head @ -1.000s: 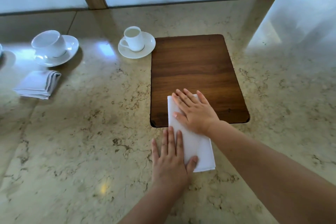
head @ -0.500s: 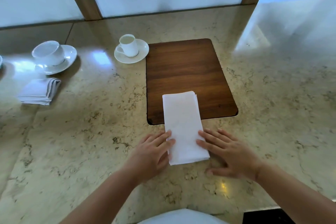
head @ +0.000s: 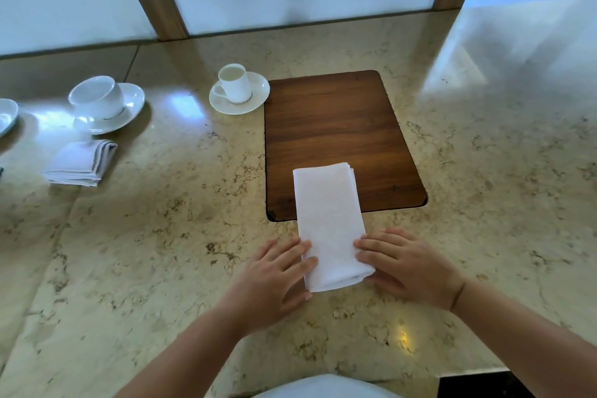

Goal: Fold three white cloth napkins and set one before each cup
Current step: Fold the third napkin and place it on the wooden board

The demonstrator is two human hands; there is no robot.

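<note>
On the beige marble counter [head: 135, 268], the long folded white cloth napkin [head: 328, 223] lay half across the dark wooden board [head: 329, 126], probably for a flat folding base; left hand [head: 274, 281] and right hand [head: 410, 268], both flat and spread, pressed its near edges, holding nothing.

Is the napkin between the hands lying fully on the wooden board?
No, the napkin lies only partly on the board; its near end rests on the counter between the hands.
</note>
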